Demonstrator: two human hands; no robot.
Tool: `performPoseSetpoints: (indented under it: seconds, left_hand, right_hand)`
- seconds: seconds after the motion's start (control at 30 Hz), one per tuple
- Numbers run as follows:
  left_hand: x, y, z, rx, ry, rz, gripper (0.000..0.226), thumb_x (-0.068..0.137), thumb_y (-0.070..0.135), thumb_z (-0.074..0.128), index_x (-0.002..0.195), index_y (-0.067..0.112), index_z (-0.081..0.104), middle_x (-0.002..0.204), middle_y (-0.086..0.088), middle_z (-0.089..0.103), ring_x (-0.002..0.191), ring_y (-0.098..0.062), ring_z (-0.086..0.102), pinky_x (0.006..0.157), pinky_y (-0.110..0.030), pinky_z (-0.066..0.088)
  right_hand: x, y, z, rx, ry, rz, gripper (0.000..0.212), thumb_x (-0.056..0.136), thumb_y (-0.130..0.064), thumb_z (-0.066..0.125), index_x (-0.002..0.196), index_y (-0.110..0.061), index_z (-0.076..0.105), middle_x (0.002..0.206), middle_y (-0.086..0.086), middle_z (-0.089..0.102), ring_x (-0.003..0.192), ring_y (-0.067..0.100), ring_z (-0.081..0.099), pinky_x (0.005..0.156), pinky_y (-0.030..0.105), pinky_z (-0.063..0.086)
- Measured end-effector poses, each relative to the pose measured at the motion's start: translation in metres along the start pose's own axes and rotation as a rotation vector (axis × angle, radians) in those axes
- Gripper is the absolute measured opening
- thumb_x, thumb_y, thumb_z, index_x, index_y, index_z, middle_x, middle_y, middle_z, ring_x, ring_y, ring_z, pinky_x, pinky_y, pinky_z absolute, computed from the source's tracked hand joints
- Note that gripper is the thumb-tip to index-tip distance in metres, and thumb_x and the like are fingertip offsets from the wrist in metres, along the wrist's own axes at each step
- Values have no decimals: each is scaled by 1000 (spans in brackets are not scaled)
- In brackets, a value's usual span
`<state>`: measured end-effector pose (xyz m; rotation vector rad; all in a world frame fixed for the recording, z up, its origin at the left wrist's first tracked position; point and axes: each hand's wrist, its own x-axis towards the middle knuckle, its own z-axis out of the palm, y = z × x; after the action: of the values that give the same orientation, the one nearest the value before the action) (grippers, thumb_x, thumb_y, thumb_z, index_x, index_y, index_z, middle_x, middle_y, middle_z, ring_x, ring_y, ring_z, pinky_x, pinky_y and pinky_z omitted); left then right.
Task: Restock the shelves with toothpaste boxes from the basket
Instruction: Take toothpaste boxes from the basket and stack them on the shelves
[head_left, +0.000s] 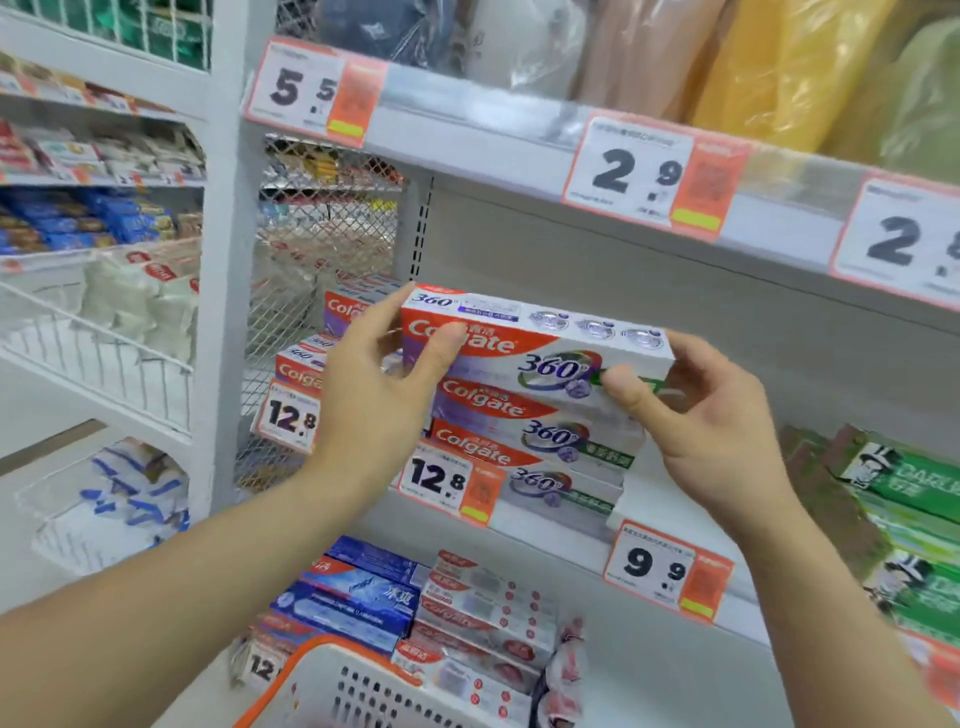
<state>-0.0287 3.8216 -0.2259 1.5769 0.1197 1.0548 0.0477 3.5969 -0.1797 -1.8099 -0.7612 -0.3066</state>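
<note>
From the head view I read the scene from left to right. At 9 o'clock stand neighbouring wire shelves (98, 358) of blurred packaged goods. At 6 o'clock sits the white basket (332, 686) with an orange rim; I cannot see its contents. The left hand (379, 395) is curled around the left end of the Colgate 360 toothpaste box (535, 343), thumb on the front face and fingers behind. The box is held level at centre, directly above the stack of matching boxes (530, 447) on the middle shelf (566, 535), whose edge carries a 12.8 price tag (447, 483). The right hand (711, 421) pinches the right end of the same box, thumb in front. At 3 o'clock, green boxes (904, 499) occupy the same shelf; whether the held box touches the stack, I cannot tell.
</note>
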Motion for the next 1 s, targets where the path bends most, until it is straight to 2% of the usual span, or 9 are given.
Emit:
performPoseSetpoints:
  seconds: [0.1, 0.2, 0.3, 0.43, 0.53, 0.63, 0.77, 0.93, 1.0]
  left_hand:
    - [22, -21, 8, 198, -269, -26, 59, 94, 40, 65, 148, 25, 47, 131, 13, 64, 122, 1, 58, 108, -32, 46]
    - [20, -39, 11, 354, -444, -13, 54, 93, 45, 57, 144, 33, 45, 133, 18, 62, 124, -2, 56, 109, -41, 44]
    - [15, -51, 12, 375, -444, -26, 44, 97, 37, 59, 138, 29, 44, 128, 14, 64, 117, -6, 61, 104, -42, 48]
    - [22, -53, 11, 298, -469, -100, 45, 97, 35, 56, 137, 26, 38, 139, 8, 58, 126, -11, 57, 108, -47, 46]
    - [25, -49, 11, 251, -490, -164, 37, 101, 22, 54, 131, 26, 32, 140, 1, 57, 125, -12, 57, 109, -45, 46]
    - [25, -46, 11, 208, -529, -183, 37, 103, 26, 49, 134, 27, 31, 137, 8, 58, 122, -7, 58, 106, -38, 48]
    - [21, -42, 15, 194, -497, -186, 30, 103, 33, 47, 132, 29, 44, 124, 16, 63, 116, -3, 60, 101, -30, 49]
    - [21, -37, 18, 280, -435, -167, 22, 104, 25, 47, 126, 26, 51, 107, 19, 62, 99, 2, 60, 83, -14, 47]
    - [20, -36, 19, 310, -412, -159, 23, 104, 24, 48, 126, 22, 54, 109, 13, 65, 98, -2, 61, 83, -17, 49]
  right_hand:
    - [0, 14, -2, -180, 215, 56, 41, 73, -48, 78, 107, -33, 62, 94, -24, 68, 84, -7, 64, 76, 13, 48]
    - [-2, 35, -4, -271, 184, 163, 47, 77, -48, 78, 115, -25, 64, 94, -26, 64, 86, -16, 59, 68, 3, 42]
    - [-6, 45, -1, -279, 74, 193, 44, 82, -42, 77, 120, -25, 65, 96, -23, 68, 83, -21, 59, 61, -2, 40]
    - [-7, 44, -2, -296, 17, 202, 36, 86, -38, 75, 119, -31, 62, 96, -24, 66, 85, -17, 57, 65, 0, 43]
    - [-6, 43, -2, -296, -13, 204, 33, 88, -38, 72, 118, -31, 61, 99, -20, 68, 86, -11, 61, 72, 10, 47]
    - [-6, 44, -1, -303, -25, 207, 32, 90, -39, 69, 119, -29, 60, 99, -20, 68, 84, -10, 60, 66, 7, 44]
    - [-11, 49, 7, -257, 2, 221, 31, 91, -38, 70, 119, -26, 61, 95, -20, 70, 90, 0, 67, 74, 22, 53]
    - [-18, 54, 19, -268, 107, 183, 28, 93, -33, 69, 118, -24, 63, 88, -23, 67, 73, -9, 64, 57, 8, 46]
    - [-22, 54, 23, -262, 140, 177, 28, 94, -35, 67, 119, -25, 65, 81, -27, 64, 68, -16, 62, 54, 5, 46]
